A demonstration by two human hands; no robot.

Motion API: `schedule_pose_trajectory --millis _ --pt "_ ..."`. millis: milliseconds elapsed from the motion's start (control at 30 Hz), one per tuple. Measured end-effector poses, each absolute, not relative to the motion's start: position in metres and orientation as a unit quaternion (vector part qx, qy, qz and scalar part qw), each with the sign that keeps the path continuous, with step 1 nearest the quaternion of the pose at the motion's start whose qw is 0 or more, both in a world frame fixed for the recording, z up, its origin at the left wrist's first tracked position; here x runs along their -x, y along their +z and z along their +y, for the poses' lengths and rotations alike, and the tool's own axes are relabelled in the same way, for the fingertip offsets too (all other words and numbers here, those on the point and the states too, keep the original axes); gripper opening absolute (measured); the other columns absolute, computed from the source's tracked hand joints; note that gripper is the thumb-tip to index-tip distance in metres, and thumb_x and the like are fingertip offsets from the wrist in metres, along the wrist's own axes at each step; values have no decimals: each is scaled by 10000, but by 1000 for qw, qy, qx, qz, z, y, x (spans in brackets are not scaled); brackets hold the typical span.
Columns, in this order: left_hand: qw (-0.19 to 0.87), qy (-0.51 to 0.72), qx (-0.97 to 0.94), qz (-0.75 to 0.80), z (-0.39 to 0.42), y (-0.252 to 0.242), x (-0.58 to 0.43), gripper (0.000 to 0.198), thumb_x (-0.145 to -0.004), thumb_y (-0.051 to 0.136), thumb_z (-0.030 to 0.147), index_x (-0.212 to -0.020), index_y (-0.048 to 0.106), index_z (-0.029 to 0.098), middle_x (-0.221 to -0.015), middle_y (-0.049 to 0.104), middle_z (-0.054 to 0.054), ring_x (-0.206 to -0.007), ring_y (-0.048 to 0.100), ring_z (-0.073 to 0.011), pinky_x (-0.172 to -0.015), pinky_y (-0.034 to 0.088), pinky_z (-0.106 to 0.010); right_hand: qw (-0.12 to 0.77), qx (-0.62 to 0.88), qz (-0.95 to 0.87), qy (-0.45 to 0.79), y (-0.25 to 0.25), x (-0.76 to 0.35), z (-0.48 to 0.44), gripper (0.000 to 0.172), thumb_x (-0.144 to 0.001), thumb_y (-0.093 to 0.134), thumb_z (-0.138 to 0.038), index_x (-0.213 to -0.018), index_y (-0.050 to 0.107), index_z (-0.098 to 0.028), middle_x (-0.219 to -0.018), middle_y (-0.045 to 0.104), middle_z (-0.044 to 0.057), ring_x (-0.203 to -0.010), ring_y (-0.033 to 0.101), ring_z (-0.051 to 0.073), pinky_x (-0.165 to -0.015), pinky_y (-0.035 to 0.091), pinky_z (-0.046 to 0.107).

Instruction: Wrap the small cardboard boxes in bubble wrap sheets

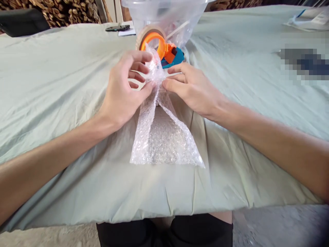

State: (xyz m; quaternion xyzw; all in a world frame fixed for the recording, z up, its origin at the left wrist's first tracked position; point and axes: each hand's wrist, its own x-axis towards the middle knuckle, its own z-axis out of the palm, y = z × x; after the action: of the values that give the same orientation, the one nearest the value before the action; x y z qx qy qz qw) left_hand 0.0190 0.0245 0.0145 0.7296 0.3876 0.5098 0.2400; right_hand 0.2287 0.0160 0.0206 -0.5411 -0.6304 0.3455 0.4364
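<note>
A sheet of clear bubble wrap (164,137) lies on the pale green cloth-covered table (64,103), its near end spread flat and its far end gathered into a twisted bunch. My left hand (125,89) pinches that bunch between thumb and fingers. My right hand (190,85) presses its fingertips against the same bunch from the right side. Whatever is wrapped inside the bunch is hidden. Just behind my hands stands an orange and blue tape dispenser (164,49) holding a roll of brown tape.
A clear plastic container (167,13) stands behind the dispenser. A black phone (117,28) lies on white paper at the far edge. A dark chair back (23,21) is at the far left, stacked wood behind it. White papers (308,20) lie far right.
</note>
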Motion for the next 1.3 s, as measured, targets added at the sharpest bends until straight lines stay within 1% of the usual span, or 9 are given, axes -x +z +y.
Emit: schedule_pose_trajectory --millis 133,300,433,600,767,967,1100,1200,1300 --pt "322 504 -648 471 32 9 -15 736 -765 1053 349 -1369 638 282 -1601 703 -103 -1576 600 -369 -1259 529 -493 422 540 -623 378 24 -230 16 213 -1075 815 -217 -1084 620 -302 -1021 876 7 -1233 805 289 -1202 525 457" --pt "443 451 -609 479 32 11 -17 689 -909 920 311 -1491 576 181 -1368 839 -113 -1332 813 -349 -1225 588 -526 443 418 -650 455 18 -233 16 175 -1113 715 -162 -1024 666 -305 -1069 876 -16 -1187 839 234 -1148 589 393" --pt "461 436 -653 414 30 12 -17 515 -947 864 301 -1418 697 176 -1147 881 -66 -1186 861 -324 -1112 655 -470 475 369 -653 461 13 -236 17 205 -991 869 -204 -997 710 -332 -1146 877 -15 -1256 816 245 -1141 623 380" --pt "434 473 -689 337 28 9 -17 401 -897 937 364 -1245 804 214 -1209 882 -70 -1215 830 -310 -1142 649 -428 494 353 -683 406 12 -235 19 239 -934 922 -252 -949 701 -342 -1289 842 -8 -1354 763 256 -1160 626 392" --pt "348 472 -724 362 21 11 -20 238 -930 938 394 -1088 855 237 -1171 894 -34 -1150 815 -310 -1087 673 -433 492 373 -685 386 6 -239 26 300 -888 998 -395 -951 710 -339 -1344 839 36 -1359 750 284 -1169 638 418" --pt "161 457 -791 373 22 8 -15 116 -1045 791 339 -1133 858 308 -1214 887 0 -1147 811 -272 -1067 689 -425 465 305 -724 407 2 -242 33 328 -913 966 -587 -943 766 -329 -1202 876 11 -1277 797 272 -1217 634 428" --pt "-11 468 -823 320 28 1 -9 139 -1032 799 285 -1139 868 340 -1287 832 -31 -1127 805 -264 -947 721 -413 459 299 -740 391 2 -243 35 327 -922 952 -586 -966 774 -315 -1258 874 22 -1294 790 318 -1257 625 519" --pt "-56 469 -829 299 26 0 -10 184 -1038 805 239 -1187 859 333 -1232 793 -60 -1058 791 -245 -820 705 -368 456 298 -752 371 0 -245 37 314 -953 920 -569 -963 747 -308 -1254 862 43 -1266 789 318 -1209 643 523" --pt "-85 465 -835 282 19 4 -14 134 -1057 830 217 -1171 825 287 -1137 794 -46 -1000 779 -224 -839 695 -365 459 291 -763 351 -1 -246 36 263 -961 907 -475 -999 702 -315 -1280 833 45 -1237 778 290 -1108 676 472"
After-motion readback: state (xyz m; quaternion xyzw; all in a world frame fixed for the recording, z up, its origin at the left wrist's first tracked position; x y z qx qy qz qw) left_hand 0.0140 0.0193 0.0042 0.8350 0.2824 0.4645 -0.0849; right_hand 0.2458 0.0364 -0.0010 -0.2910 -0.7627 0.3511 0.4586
